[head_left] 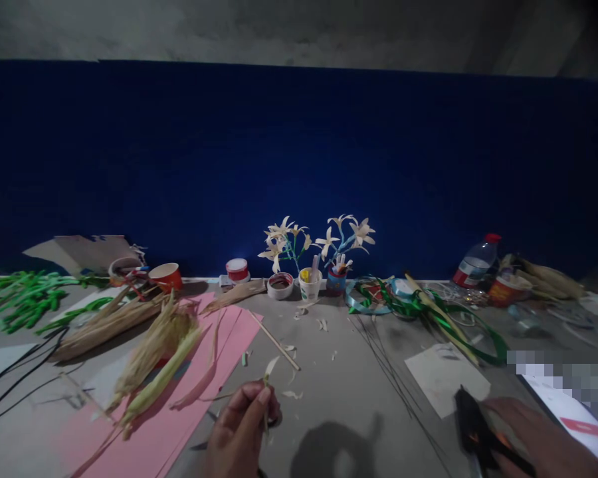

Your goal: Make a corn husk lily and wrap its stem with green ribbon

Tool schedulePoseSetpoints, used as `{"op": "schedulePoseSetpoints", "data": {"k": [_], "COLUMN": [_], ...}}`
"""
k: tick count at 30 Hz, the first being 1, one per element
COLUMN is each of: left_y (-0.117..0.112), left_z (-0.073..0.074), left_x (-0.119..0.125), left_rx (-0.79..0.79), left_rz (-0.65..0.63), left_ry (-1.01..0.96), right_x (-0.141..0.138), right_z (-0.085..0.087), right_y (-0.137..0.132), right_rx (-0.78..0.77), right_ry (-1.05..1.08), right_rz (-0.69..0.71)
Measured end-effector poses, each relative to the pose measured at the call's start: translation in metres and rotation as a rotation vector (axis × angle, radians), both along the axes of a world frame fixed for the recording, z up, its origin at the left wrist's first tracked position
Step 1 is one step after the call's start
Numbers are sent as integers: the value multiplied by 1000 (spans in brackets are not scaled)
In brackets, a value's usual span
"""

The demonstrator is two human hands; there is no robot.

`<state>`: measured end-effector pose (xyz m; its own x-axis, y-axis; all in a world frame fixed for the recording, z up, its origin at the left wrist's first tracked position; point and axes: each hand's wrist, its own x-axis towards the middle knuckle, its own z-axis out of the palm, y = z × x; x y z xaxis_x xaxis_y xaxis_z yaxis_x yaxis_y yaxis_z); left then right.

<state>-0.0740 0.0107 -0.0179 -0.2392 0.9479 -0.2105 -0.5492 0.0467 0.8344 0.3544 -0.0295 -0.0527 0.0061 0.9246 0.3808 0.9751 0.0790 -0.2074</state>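
A left hand pinches a pale petal between thumb and forefinger above a gray tabletop, its long axis nearly upright, the white tip clear of the grip and leaning slightly right. Well apart to the right, a black tool lies just beside the right hand, the nearer of the two, whose fingers reach its handle (blur hides whether they close on it). Along the blue wall, a white cup holds yellow bits and a pale stick; a red-and-blue pot bristles with white-tipped sticks. Beside them sits a tub stained dark inside, while an orange cup at left keeps its contents out of sight. White flowers rise above the containers.
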Motion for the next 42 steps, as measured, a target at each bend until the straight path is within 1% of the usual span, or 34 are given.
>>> {"op": "schedulePoseSetpoints", "data": {"k": [1, 3, 4, 5, 6, 8, 10, 12, 14, 17, 21, 26, 30, 33, 37, 39, 42], "left_y": [0, 1, 1, 1, 2, 1, 0, -1, -1, 1, 3, 5, 4, 3, 3, 2, 1], "left_z": [-1, -3, -3, -2, -1, 3, 6, 7, 4, -2, -9, -7, -6, -6, -4, -1, 3], "left_x": [1, 4, 6, 7, 7, 8, 8, 7, 4, 0, -4, 1, 5, 6, 7, 9, 16], "left_rx": [6, 14, 17, 20, 23, 21, 23, 39, 70, 78, 68, 83, 76, 88, 91, 90, 90], "left_rz": [11, 25, 26, 26, 32, 34, 58, 83, 108, 108, 83, 97, 94, 74, 66, 64, 34], "left_ry": [14, 35, 32, 19, 0, -36, -53, -50, -41, -15, 42, 12, 26, 41, 48, 67, 89], "right_x": [-17, -64, -92, -122, -152, -208, -252, -281, -297, -303, -300, -299, -301, -299, -284, -272, -258], "right_z": [16, 45, 55, 61, 63, 58, 46, 36, 29, 25, 19, 16, 16, 18, 28, 35, 44], "right_y": [7, 25, 37, 51, 66, 97, 128, 153, 172, 186, 191, 191, 191, 191, 182, 167, 131], "right_rx": [-24, -73, -116, -171, -199, -240, -271, -299, -325, -371, -417, -436, -439, -404, -292, -237, -174], "right_ry": [13, 136, 207, 267, 278, 278, 260, 228, 196, 154, 125, 151, 224, 337, 593, 758, 1007], "right_rz": [47, 80, 171, 266, 342, 422, 477, 538, 588, 641, 669, 684, 698, 659, 553, 522, 527]}}
